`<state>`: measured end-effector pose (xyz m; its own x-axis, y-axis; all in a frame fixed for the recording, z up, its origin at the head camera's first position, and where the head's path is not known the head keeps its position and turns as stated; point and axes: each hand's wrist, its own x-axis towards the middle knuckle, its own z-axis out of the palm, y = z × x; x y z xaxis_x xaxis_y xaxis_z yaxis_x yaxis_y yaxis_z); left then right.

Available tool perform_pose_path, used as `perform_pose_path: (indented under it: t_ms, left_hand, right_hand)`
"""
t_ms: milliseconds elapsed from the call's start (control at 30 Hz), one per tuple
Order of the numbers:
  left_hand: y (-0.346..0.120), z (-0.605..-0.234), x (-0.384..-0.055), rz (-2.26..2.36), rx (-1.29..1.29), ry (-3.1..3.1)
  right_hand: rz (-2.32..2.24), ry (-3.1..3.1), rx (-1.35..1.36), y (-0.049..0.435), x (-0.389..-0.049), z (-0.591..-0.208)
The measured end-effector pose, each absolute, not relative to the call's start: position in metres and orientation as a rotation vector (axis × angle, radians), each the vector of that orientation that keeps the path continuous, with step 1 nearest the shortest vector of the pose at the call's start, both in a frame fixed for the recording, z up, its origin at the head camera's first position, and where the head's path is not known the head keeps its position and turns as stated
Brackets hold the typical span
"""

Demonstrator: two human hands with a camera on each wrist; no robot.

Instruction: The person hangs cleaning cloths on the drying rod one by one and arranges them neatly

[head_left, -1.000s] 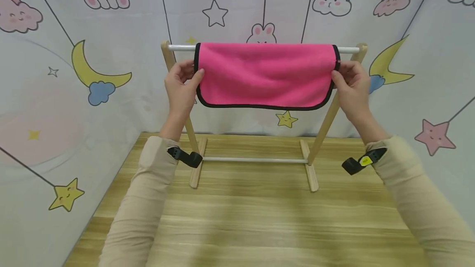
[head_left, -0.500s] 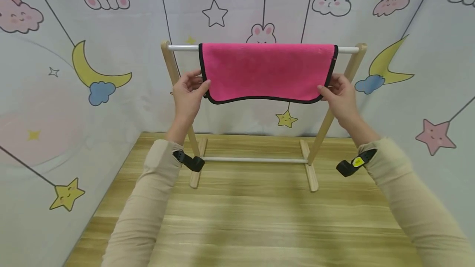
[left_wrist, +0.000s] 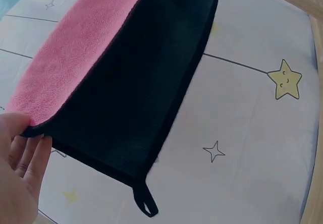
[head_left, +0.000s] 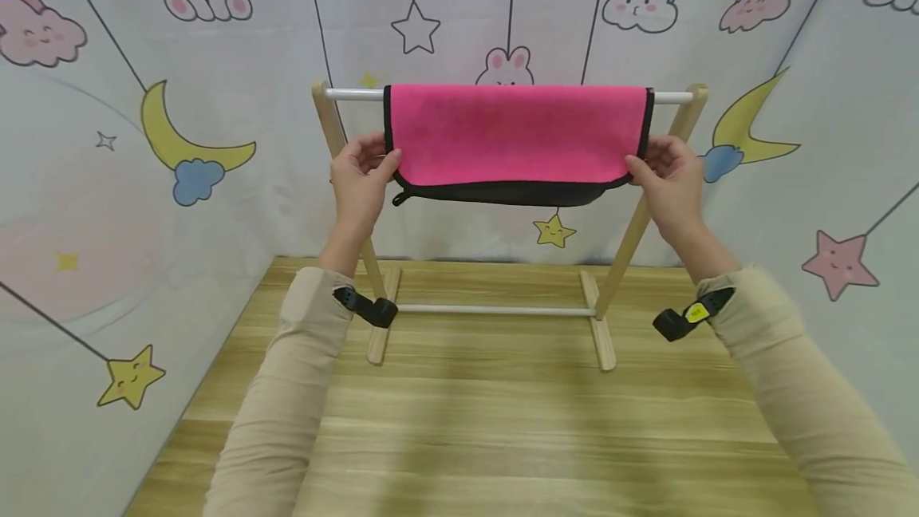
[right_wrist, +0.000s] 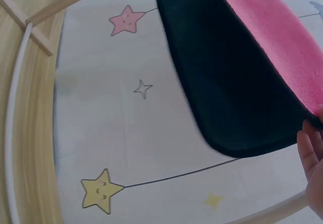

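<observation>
A pink towel with black edging hangs folded over the white top bar of a wooden rack. Its dark rear layer shows below the pink front flap, with a small black hanging loop at one corner. My left hand pinches the front flap's left edge near the lower corner, thumb in front and fingers behind. At the opposite edge my right hand holds the flap the same way. Most of the right hand's thumb is outside the right wrist view.
The rack's slanted wooden legs stand on two feet, joined by a low white bar. Beneath is a wood-grain tabletop. A white printed cloth backdrop surrounds the back and sides.
Both hands have come lower and closer together along the towel's side edges. The front flap's bottom edge now sits higher than the rear layer, which has come into sight with its loop.
</observation>
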<state>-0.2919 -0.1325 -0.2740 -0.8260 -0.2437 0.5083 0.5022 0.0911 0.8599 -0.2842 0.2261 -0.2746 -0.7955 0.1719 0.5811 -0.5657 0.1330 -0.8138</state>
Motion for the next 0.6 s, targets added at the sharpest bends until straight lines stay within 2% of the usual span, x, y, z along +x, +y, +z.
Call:
perform_pose_path:
  t_ms: [300, 600]
  left_hand:
    - [-0.130, -0.275, -0.274, -1.795, -0.254, -1.881]
    - [-0.131, -0.279, -0.271, -1.752, -0.245, -1.947]
  right_hand:
    - [1.643, -1.925, 0.355, 0.227, -0.286, -0.298]
    - [1.631, -1.924, 0.379, 0.220, -0.275, -0.293]
